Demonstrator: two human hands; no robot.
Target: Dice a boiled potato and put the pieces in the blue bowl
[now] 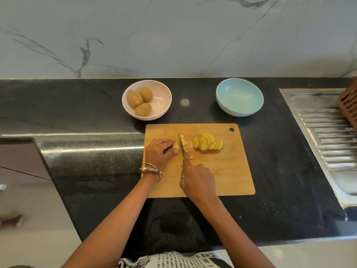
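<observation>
On the wooden cutting board (222,171), my left hand (159,151) presses down on a small stack of potato pieces (175,146). My right hand (197,180) grips a knife (181,144), forefinger along its spine, the blade standing just right of those pieces. A few cut cubes lie beside the blade. A fanned row of yellow potato slices (208,143) rests to the right on the board. The blue bowl (239,96) stands behind the board at the right, with nothing visible inside.
A pink bowl (160,111) holding three whole potatoes (140,101) stands behind the board's left corner. The black counter ends at a steel sink drainboard (324,132) on the right, with a brown perforated basket (348,107) over it. A marble wall rises behind.
</observation>
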